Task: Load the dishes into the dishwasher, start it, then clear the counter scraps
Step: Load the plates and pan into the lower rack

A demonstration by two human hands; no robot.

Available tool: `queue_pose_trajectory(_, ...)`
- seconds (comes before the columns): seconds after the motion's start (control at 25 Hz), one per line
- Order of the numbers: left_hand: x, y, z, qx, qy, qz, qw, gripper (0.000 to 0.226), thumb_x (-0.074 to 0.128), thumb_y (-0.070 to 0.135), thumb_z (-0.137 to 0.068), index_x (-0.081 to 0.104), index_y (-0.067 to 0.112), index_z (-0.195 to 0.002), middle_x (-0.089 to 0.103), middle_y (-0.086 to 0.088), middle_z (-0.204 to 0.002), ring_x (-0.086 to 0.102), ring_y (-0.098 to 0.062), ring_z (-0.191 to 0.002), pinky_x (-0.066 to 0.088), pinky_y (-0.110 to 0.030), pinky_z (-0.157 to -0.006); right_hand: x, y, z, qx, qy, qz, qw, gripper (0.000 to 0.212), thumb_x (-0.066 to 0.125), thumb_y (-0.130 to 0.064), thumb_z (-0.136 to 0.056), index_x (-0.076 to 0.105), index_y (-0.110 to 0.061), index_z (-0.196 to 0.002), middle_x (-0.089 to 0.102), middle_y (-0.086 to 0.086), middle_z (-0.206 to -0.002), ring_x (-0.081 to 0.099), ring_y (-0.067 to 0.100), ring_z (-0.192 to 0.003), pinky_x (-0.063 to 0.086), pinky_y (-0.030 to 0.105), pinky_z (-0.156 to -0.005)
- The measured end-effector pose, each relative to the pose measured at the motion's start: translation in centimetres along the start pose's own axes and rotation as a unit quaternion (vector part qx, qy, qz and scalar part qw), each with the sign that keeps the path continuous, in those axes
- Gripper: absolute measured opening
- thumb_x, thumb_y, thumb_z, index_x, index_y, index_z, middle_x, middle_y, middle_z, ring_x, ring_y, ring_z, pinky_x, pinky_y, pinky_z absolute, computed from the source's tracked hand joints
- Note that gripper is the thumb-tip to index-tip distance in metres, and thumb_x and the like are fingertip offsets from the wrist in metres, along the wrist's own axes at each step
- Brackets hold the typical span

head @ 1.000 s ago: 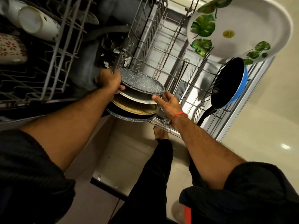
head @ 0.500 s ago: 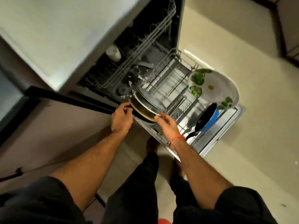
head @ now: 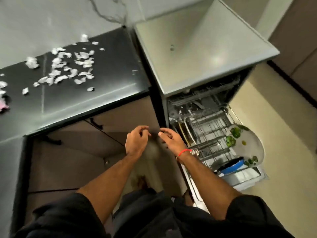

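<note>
The dishwasher (head: 202,48) stands open at the right with its lower rack (head: 211,134) pulled out. Several plates (head: 186,133) stand on edge at the rack's near left. A large white plate with green leaves (head: 248,145) leans at the rack's right, and a blue pan (head: 231,166) lies at its front. My left hand (head: 136,141) and my right hand (head: 171,140) hover empty in front of the cabinet, left of the rack, fingers loosely curled. White scraps (head: 68,67) lie scattered over the dark counter (head: 103,93).
A pink scrap (head: 3,106) lies at the counter's left edge. Brown cabinet doors with dark handles (head: 96,125) sit below the counter. The beige floor (head: 283,169) spreads to the right of the open dishwasher door (head: 247,179). My legs are below.
Both hands have let go of the stack of plates, which now stands in the lower rack. My view has risen and swung left, bringing the counter and its scraps into sight.
</note>
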State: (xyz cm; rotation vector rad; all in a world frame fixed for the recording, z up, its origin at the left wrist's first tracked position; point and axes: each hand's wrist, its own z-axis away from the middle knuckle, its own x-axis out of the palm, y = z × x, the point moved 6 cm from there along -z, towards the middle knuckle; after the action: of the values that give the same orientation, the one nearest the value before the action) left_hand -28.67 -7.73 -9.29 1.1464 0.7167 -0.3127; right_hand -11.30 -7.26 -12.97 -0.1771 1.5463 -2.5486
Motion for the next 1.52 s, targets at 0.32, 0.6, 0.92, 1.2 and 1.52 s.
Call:
queue_pose_trajectory(0.32,-15.9,-10.2,1.9,-0.039,0.143,0.137,0.979,0.026,0.047,0.028,-0.099,0.069,0.034,-0.112,0.075,0.017,-0.086,0.072,-0.019,-0.075,0.060,-0.041,-0.074,17.0,-6.7,0.6,-0.066,-0.110,0.104,0.986,0.021,0.060,-0.027,-0.097,0.065,-0.020,-0.117,0.073,0.006,-0.103,0.062,0.013,-0.072,0.044,0.014,-0.057)
queue_pose_trajectory(0.6,-32.3,-24.0,2.8,-0.070,0.280,0.227,0.930,0.022,0.049,0.020,-0.105,0.069,0.029,-0.106,0.074,0.013,-0.083,0.067,-0.012,-0.060,0.056,-0.027,-0.062,36.5,-11.0,0.1,-0.077,-0.198,0.100,0.972,0.015,0.055,-0.032,-0.099,0.064,-0.023,-0.107,0.072,0.003,-0.098,0.061,0.016,-0.068,0.043,0.025,-0.053)
queue_pose_trajectory(0.92,-46.9,-35.5,6.1,-0.153,0.401,0.301,0.851,0.021,0.054,0.025,-0.103,0.067,0.022,-0.118,0.072,-0.002,-0.103,0.068,-0.019,-0.089,0.057,-0.039,-0.079,55.7,-12.7,1.9,-0.096,-0.306,0.127,0.939,0.020,0.054,-0.026,-0.101,0.062,-0.020,-0.118,0.073,0.005,-0.104,0.065,0.019,-0.077,0.049,0.027,-0.058)
queue_pose_trajectory(1.2,-54.6,-41.2,7.3,-0.203,0.436,0.307,0.821,0.032,0.058,0.035,-0.101,0.060,0.024,-0.130,0.067,0.001,-0.124,0.064,-0.017,-0.109,0.055,-0.043,-0.096,68.7,-14.1,2.0,-0.110,-0.376,0.167,0.905,0.024,0.055,-0.018,-0.099,0.060,-0.017,-0.123,0.073,0.006,-0.106,0.069,0.020,-0.080,0.053,0.028,-0.062)
queue_pose_trajectory(1.52,-59.3,-45.6,2.5,-0.238,0.467,0.336,0.783,0.030,0.053,0.023,-0.103,0.057,0.024,-0.133,0.062,0.006,-0.129,0.063,-0.025,-0.117,0.053,-0.049,-0.101,85.3,-13.0,-5.7,-0.021,-0.356,0.186,0.915,0.036,0.052,-0.005,-0.099,0.046,-0.001,-0.134,0.059,0.015,-0.101,0.058,0.020,-0.064,0.050,0.026,-0.047)
